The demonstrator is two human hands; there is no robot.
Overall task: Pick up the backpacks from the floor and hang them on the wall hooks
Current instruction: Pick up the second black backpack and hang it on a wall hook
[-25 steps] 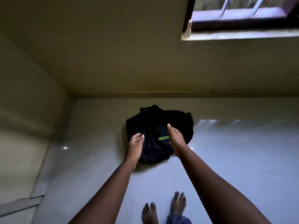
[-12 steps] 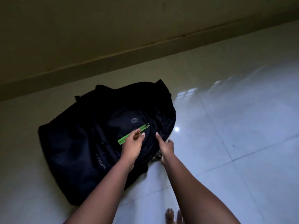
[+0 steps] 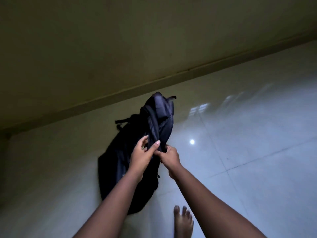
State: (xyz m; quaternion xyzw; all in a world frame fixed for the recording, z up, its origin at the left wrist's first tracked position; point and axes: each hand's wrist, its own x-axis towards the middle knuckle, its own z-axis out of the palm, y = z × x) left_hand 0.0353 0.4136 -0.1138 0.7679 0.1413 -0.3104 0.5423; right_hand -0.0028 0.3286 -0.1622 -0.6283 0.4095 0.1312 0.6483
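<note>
A black backpack (image 3: 120, 162) is half lifted off the pale tiled floor (image 3: 248, 134), its upper part folded up and its lower end still low near the floor. My left hand (image 3: 143, 156) pinches a black shoulder strap (image 3: 155, 127) between thumb and fingers. My right hand (image 3: 169, 156) grips the same strap just beside it. The two hands touch each other. No wall hooks are in view.
A plain wall (image 3: 120, 40) meets the floor along a dark skirting line behind the bag. My bare foot (image 3: 182, 220) stands on the tiles at the bottom, right of the backpack. Open tiled floor stretches to the right.
The backpack lay flat with my hands on its front and green zip tab. Now both hands hold a strap and the bag's top has risen and turned.
</note>
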